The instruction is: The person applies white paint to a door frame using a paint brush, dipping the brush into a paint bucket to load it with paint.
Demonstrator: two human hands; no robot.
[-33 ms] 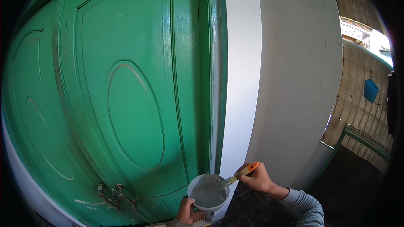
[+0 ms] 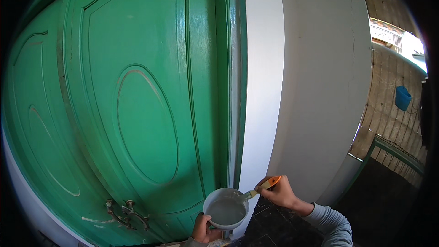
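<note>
Bowl (image 2: 219,193) slightly higher than before, left hand (image 2: 200,229) gripping its rim, right hand (image 2: 281,195) pinching a brush (image 2: 251,195), any print on its handle (image 2: 275,181) too small to read

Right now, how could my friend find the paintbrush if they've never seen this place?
Start at the big green door, then look toward its lower right corner for the pale bowl in the left hand. The paintbrush slants from the bowl's right rim up to the right hand. Its bright orange handle end sets it apart from the bowl.
</note>
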